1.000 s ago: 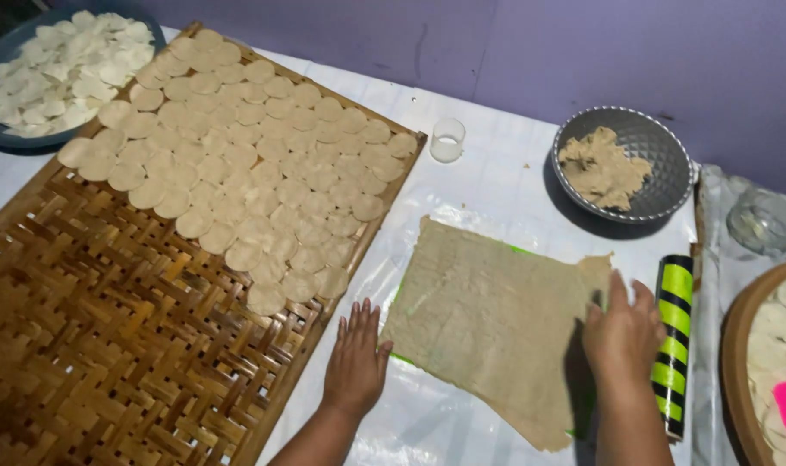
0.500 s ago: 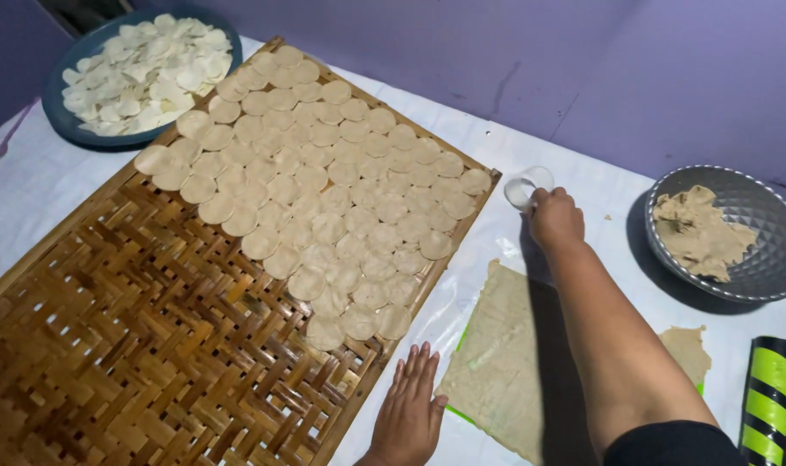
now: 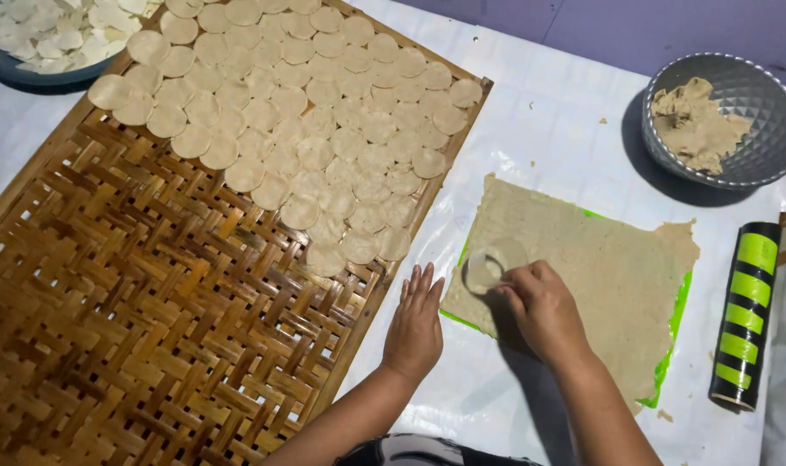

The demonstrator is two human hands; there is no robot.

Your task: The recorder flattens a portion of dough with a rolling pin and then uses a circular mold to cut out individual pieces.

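A small clear round cutter stood on the near-left corner of the rolled dough sheet, its rim pressed against the tan surface. The right hand had hold of it, fingers curled in and pinched around the cutter's right side, the knuckles raised over the dough. The sheet lay flat on a green mat that showed only as a thin edge along its left and right sides, the whole of it resting on the white plastic table cover.

The left hand lay just beside the sheet's left corner, palm down and fully spread flat, fingers straight and close together, holding nothing. It rested on the cover between the dough and the woven bamboo tray, its fingertips close to the tray's edge.

The far half of that tray carried overlapping rows of cut dough rounds; the near half was bare weave. Past its far-left corner stood a dark blue plate heaped with paler rounds. On the right, a grey faceted bowl held dough scraps, and a black roller with green stripes lay near the sheet's right edge, apart from it.
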